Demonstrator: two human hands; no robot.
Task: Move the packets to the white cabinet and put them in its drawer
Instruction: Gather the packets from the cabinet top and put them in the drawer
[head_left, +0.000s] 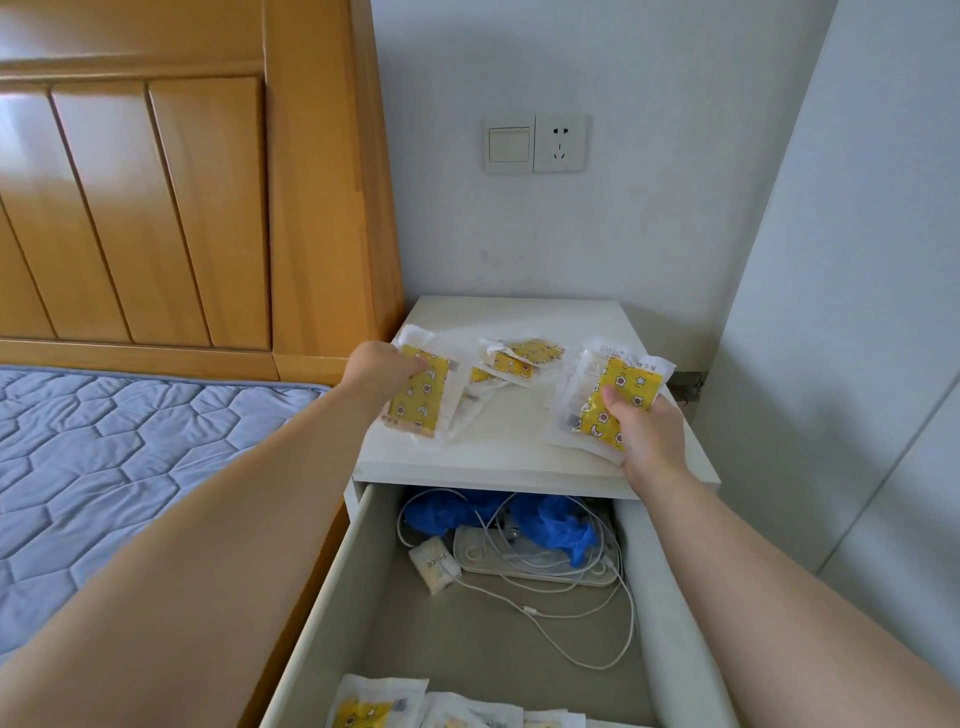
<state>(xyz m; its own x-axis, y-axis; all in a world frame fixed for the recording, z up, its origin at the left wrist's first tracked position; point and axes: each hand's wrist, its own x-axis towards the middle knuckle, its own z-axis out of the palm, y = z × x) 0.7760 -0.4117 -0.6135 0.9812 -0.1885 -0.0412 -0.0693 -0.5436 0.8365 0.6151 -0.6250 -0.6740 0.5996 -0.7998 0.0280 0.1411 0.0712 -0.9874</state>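
Left hand (382, 371) and right hand (649, 431) each grip flat, crinkly yellow-printed plastic packets (631, 384).

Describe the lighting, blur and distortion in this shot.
Head view: soft, even light with faint shadows on the cabinet top; a pale sheen on the wooden headboard; wide-angle stretch swells both forearms toward the bottom corners; the left hand looks slightly soft.

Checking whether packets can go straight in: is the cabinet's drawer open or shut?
Open. The drawer is pulled out beneath the cabinet top, with cables and packets visible inside.
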